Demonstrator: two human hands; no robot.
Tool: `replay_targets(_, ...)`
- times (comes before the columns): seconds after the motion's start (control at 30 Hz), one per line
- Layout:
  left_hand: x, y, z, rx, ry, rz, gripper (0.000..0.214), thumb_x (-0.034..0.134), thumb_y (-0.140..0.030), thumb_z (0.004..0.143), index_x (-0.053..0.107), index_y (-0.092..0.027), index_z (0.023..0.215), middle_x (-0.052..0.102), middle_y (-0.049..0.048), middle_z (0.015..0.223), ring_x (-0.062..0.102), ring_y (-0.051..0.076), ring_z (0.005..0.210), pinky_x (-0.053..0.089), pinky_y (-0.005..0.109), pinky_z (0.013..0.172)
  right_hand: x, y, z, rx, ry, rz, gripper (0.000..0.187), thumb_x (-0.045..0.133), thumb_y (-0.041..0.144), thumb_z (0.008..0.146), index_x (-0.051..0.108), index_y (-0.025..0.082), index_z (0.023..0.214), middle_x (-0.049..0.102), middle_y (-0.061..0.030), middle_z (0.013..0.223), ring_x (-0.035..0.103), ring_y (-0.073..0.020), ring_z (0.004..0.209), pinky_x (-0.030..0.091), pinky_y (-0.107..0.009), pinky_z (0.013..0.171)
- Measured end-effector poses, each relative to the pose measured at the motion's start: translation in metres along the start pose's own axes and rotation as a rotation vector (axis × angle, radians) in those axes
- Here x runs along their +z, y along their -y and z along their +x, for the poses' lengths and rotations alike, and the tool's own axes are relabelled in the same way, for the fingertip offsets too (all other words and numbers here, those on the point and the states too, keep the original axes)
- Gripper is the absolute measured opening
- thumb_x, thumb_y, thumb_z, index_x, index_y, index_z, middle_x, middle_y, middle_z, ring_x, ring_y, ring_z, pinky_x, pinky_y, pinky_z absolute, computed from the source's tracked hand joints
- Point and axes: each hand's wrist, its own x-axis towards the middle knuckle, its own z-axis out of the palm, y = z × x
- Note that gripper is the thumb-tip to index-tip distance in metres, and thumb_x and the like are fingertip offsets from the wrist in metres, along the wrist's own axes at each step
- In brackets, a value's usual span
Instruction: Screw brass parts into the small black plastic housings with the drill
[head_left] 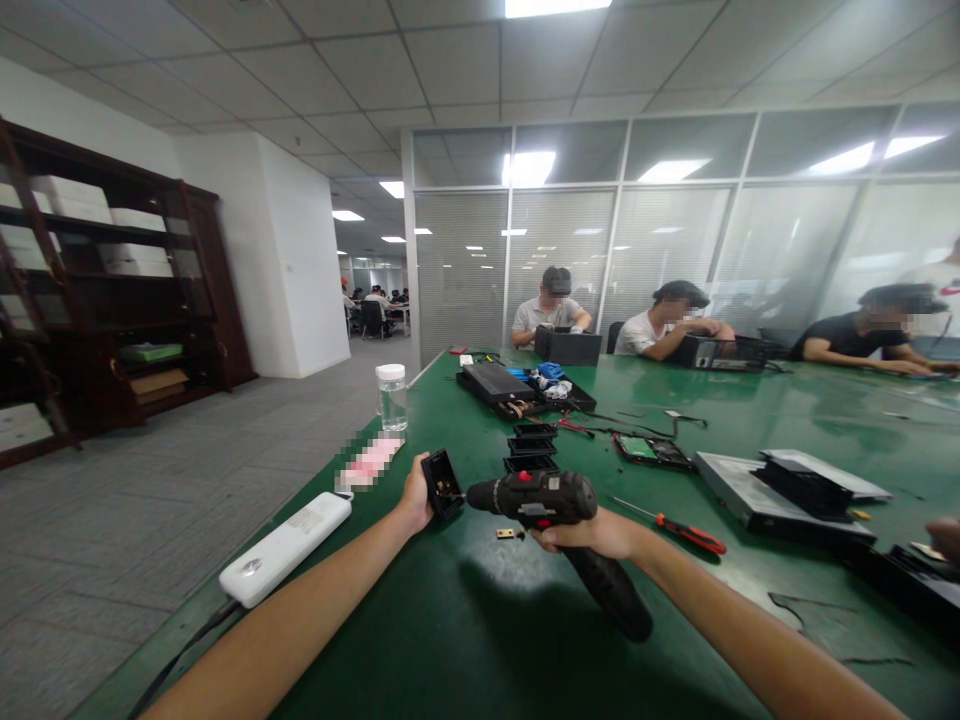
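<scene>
My left hand (418, 500) grips a small black open-fronted box (444, 486), tilted so that its hollow side faces right. Some small brassy parts show inside it, too small to name. My right hand (592, 533) is wrapped round a black cordless drill (536, 497) with red details. The drill's tip points left, at the opening of the box; whether it touches anything inside I cannot tell. Below the drill lies a small gold-coloured metal piece (506, 534) on the green table (390, 640). Just beyond the drill, several similar black boxes (531, 446) stand in a row.
To the right lie a red-handled screwdriver (679, 530), a hard drive (652, 450) and a silver drive case (750, 490). At left are a white power strip (289, 545) and a clear bottle (391, 400). Several people sit across the table. A black tray (577, 395) holds parts.
</scene>
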Motion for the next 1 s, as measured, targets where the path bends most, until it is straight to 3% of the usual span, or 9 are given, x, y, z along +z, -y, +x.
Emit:
replay_targets(0.6, -0.0012, 0.0002, 0.0005, -0.010, 0.000, -0.010, 0.031, 0.050, -0.046, 0.066, 0.054, -0.015, 0.066, 0.054, 0.0022, 0.055, 0.053, 0.017, 0.048, 0.045, 0.031, 0.051, -0.0005, 0.0040, -0.0001, -0.037, 0.014, -0.004, 0.021, 0.051, 0.031, 0.079, 0.050, 0.011, 0.076, 0.046, -0.0017, 0.069, 0.044, -0.0114, 0.066, 0.038, -0.027, 0.068)
replay_targets(1.0, -0.0014, 0.0005, 0.0006, -0.004, 0.016, 0.000, 0.031, 0.051, -0.047, 0.064, 0.054, -0.016, 0.066, 0.055, 0.0023, 0.055, 0.054, 0.017, 0.049, 0.044, 0.032, 0.051, 0.0025, 0.0030, -0.0006, 0.014, -0.035, 0.044, 0.025, 0.055, 0.036, 0.076, 0.051, 0.011, 0.077, 0.047, -0.0028, 0.070, 0.045, -0.0122, 0.067, 0.040, -0.029, 0.069)
